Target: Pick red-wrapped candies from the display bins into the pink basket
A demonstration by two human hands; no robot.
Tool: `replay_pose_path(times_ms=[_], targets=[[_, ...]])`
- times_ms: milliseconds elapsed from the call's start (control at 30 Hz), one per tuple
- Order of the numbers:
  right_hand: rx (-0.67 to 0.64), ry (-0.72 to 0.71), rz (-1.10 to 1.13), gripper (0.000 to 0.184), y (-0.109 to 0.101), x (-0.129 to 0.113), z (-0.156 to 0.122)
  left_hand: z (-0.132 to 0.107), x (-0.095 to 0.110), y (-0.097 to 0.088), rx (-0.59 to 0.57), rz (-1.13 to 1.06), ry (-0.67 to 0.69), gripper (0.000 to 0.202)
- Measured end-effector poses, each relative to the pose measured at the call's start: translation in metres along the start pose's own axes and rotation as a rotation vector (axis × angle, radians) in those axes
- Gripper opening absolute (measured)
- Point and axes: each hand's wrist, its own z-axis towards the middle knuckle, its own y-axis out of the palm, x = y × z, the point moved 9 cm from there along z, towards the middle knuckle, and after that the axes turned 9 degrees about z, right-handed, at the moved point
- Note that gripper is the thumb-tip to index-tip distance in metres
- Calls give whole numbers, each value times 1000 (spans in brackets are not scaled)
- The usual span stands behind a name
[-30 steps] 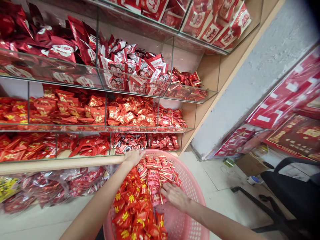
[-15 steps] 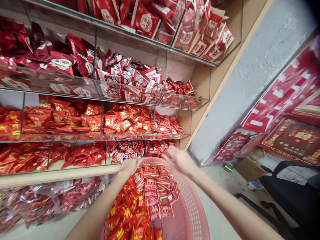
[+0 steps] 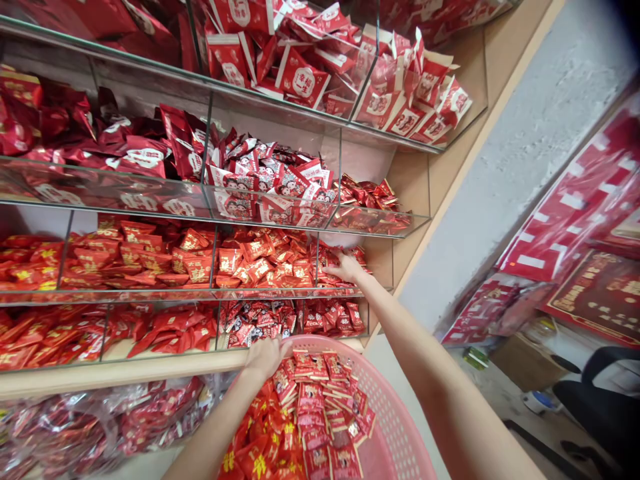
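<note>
My left hand is closed over the far-left rim of a pink plastic basket. Orange-red packets with yellow print fill the left of the basket, and strips of small red-pink packets lie in its middle. Up at the shelf, my right hand reaches into the rightmost compartment, among small red packets. Its thumb and fingers are apart, the fingertips close to the packets and partly hidden; nothing shows in its grasp.
Glass-fronted shelves hold red packets of several kinds, such as red-and-white sachets. Glass dividers and front lips edge the compartments. Bagged goods lie beneath the lowest shelf. A grey wall and a black chair are to the right.
My right hand has moved from above the basket's far rim up into the shelf compartment. My left hand stays on the rim. The view has shifted, so the shelves and basket appear lower.
</note>
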Motion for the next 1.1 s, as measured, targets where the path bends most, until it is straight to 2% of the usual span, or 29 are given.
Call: replay_pose_path(times_ms=[133,200,333,400,600,700,800,867,1000,1100], targets=[[4,-67,110,33,0,-5,-4,-1,0,-2,-12,-1,-2,58],[1,-104,129,39,-1,-7,-8,-2,1,-4,-18,-1,-2,58],[29,-147,196,65,-6,-10,-12,-2,1,-6,-9,-2,-1,58],[37,-105,208,62,-7,-6,-9,-2,0,-5,-6,-3,2,58],[86,-4,231,37,-21,3,-1,0,-1,0,-4,-20,1,60],[108,2,373,31,-27,4,0,0,0,0,-11,-26,-4,61],[140,30,596,29,-32,6,-2,-1,0,-1,-11,-20,-1,61],[163,55,666,29,-36,7,-3,-1,1,-2,-16,-25,3,60],[190,84,701,33,-41,10,-7,-1,0,-2,-27,-29,-2,60],[84,62,609,35,-32,6,-10,-1,-1,-1,-34,-37,-10,59]])
